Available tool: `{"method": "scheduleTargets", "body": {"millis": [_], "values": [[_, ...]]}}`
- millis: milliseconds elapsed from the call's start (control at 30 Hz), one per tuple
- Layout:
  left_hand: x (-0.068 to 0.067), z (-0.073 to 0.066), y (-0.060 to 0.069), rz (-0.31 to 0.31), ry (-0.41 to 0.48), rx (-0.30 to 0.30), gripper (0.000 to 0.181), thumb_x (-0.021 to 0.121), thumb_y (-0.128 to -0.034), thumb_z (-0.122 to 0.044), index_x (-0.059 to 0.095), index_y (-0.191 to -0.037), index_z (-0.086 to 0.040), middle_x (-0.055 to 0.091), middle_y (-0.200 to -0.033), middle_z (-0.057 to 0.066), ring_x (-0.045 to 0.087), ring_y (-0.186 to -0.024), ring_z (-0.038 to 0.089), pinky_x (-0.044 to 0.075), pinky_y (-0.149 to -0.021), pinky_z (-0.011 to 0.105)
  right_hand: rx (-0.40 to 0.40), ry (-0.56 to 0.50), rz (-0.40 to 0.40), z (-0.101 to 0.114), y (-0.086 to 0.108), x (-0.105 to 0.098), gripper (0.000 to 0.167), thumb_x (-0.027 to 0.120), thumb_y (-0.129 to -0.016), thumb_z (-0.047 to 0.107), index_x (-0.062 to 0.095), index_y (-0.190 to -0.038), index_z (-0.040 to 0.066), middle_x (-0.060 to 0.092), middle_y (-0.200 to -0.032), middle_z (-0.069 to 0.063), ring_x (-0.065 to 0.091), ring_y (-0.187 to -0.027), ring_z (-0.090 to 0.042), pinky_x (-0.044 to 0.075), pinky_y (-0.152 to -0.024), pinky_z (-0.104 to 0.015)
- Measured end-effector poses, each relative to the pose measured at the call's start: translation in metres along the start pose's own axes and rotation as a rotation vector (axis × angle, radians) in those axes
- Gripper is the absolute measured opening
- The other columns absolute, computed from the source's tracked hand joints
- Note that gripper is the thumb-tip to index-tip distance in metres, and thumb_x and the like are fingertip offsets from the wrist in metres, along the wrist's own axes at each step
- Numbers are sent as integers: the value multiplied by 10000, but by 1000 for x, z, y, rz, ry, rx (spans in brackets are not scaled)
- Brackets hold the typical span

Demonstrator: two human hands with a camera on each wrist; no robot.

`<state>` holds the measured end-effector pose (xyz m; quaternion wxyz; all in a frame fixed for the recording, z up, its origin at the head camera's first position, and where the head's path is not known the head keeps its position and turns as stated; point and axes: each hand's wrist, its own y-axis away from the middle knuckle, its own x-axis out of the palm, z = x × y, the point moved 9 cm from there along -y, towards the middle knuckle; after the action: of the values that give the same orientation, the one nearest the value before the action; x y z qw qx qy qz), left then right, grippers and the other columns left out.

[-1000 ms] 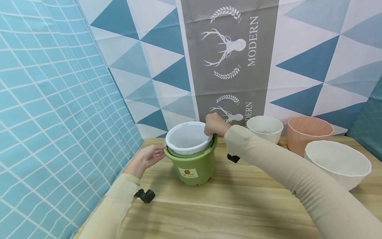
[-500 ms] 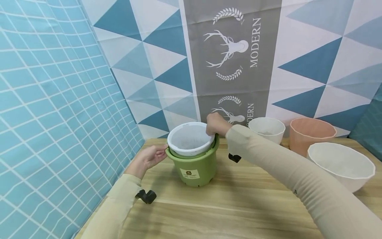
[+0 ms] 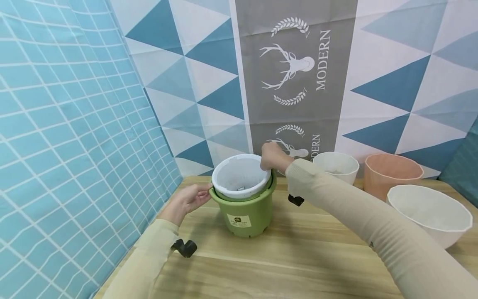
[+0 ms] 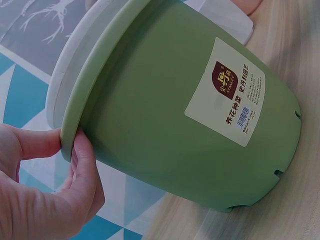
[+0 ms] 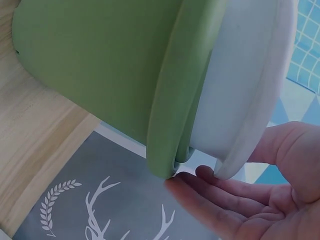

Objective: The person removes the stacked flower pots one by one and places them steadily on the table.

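Note:
A green flower pot [image 3: 258,216] with a cream label stands on the wooden table. A white pot [image 3: 240,176] sits nested in it, its rim above the green one; a second green rim shows between them in the right wrist view. With thumb and fingers my left hand [image 3: 190,199] pinches the green rim [image 4: 75,115] at its left side. On the far right side my right hand [image 3: 274,157] holds the white rim [image 5: 267,105] between thumb and fingers, and one fingertip touches the green rim. The white pot's lower part is hidden inside the green.
To the right stand a small white pot [image 3: 337,166], a terracotta-coloured pot [image 3: 392,172] and a larger white pot [image 3: 429,211]. Behind the table [image 3: 239,270] hangs a patterned cloth [image 3: 209,74]; a blue gridded cloth [image 3: 67,145] borders the left side.
The head view has tilted slightly, so everything appears a little lower and farther right. More of the white pot's inside shows. Both hands keep their holds on the rims.

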<state>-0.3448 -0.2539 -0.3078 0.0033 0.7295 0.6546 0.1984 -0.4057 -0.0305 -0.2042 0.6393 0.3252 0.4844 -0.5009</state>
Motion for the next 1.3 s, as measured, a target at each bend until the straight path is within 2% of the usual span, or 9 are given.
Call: {"method": "scheduleTargets", "body": {"millis": [167,300,600,733,833,1067,1200,1300], "values": [[-1,1,0,0,-1,0,102,426,-997,-3,468,-1089,3,548,-954,79,626,-793,65,579,-773,108,1,-15,-9,-2,-1,1,111,526,-721,-47,501,-709,61,485,-757,-84,455,-581,-166,386,-415,-171],[-2,1,0,-7,-9,1,102,417,-999,-4,463,-1090,6,522,-988,93,617,-792,64,576,-769,104,8,-46,6,-3,-2,2,102,511,-726,-48,519,-790,31,474,-768,-91,441,-532,-145,379,-399,-168],[-2,-5,0,-4,-45,17,79,429,-996,-9,490,-1046,-8,555,-917,63,614,-775,60,575,-767,101,50,-126,23,-6,-4,-3,179,524,-719,-50,568,-892,-32,523,-816,-114,541,-568,-164,486,-440,-182],[-1,-6,0,-5,-35,14,83,426,-995,-6,484,-1055,-7,551,-932,71,616,-782,61,576,-774,101,62,-124,40,-7,-4,-4,173,540,-732,-36,557,-904,-29,522,-819,-110,583,-607,-177,558,-518,-216],[0,-5,0,-5,-27,7,90,426,-994,-2,478,-1067,-5,553,-940,72,620,-791,63,576,-780,104,57,-106,47,-8,-4,-6,136,544,-737,-20,563,-872,-16,531,-789,-99,579,-587,-160,564,-544,-220],[-2,-3,0,-13,-30,3,100,426,-995,-3,474,-1082,-4,571,-919,60,621,-795,62,574,-779,106,35,-113,68,-9,-3,-7,217,567,-749,1,592,-959,-46,578,-807,-114,629,-598,-166,551,-515,-206],[-2,-1,0,-22,-28,-5,110,428,-993,0,474,-1092,1,527,-1003,93,617,-802,65,573,-783,103,51,-64,82,-11,-4,-7,311,612,-766,53,596,-1056,-58,609,-802,-100,582,-526,-114,537,-512,-195],[-1,0,-1,-27,-8,-9,127,425,-992,6,464,-1112,9,462,-1097,127,618,-809,72,575,-785,106,67,-78,96,-15,-5,-7,350,627,-770,69,586,-1092,-63,642,-779,-93,586,-502,-94,502,-476,-169]]}}
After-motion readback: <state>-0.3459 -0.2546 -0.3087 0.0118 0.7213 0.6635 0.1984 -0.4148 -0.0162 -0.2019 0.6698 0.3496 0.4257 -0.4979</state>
